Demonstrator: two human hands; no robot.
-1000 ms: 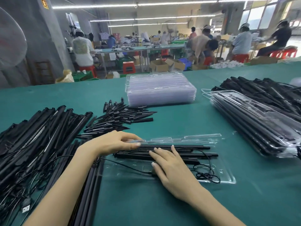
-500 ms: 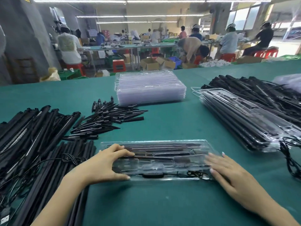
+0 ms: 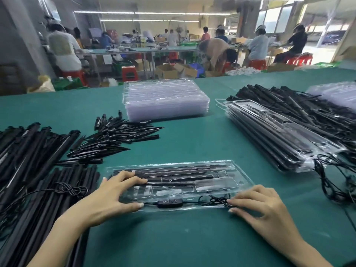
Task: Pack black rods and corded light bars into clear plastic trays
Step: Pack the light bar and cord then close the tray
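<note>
Grip the clear plastic tray (image 3: 238, 171) at its left end with your left hand (image 3: 113, 197). Your right hand (image 3: 258, 205), fingers relaxed, tucks the cord (image 3: 215, 200) (near edge) inside before pressing.

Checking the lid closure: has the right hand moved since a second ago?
Yes. The right hand has left the middle of the clear tray and now sits at its right end, nearer the stack of packed trays.

Ceiling strip lights (image 3: 134, 12), bright windows (image 3: 273, 20), red stools (image 3: 129, 73) behind
</note>
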